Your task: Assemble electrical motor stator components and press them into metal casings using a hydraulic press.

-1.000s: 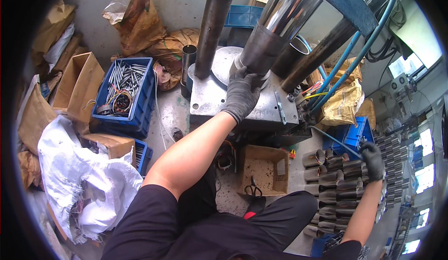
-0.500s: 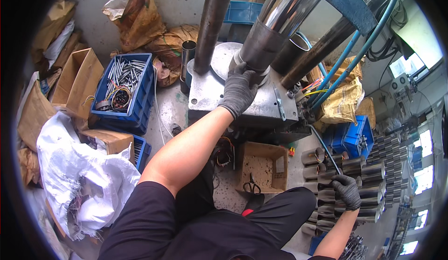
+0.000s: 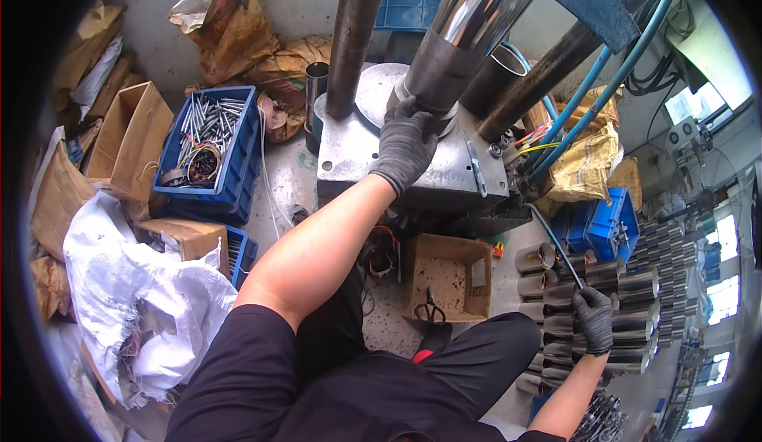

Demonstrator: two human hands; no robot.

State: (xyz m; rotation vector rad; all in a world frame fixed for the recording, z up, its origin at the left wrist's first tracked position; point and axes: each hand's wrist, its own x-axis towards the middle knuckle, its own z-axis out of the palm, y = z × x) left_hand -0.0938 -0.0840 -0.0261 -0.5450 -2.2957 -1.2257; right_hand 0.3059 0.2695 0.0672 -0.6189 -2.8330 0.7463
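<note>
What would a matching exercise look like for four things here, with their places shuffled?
Things:
1. Left hand in grey glove
2. Right hand in grey glove
3. Slim pale tool
4. Thin silver metal rods

Places:
A. In a blue plastic crate
B. On a thin grey metal bar
C. By the dark metal cylinder's lower end
D. On the flat grey metal plate

Pairs: 1-C, 2-B, 3-D, 4-A

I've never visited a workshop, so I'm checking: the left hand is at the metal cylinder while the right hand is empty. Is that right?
Not quite: the right hand isn't empty; the head view shows it gripping a thin rod. The left hand is indeed at the metal cylinder.
</note>
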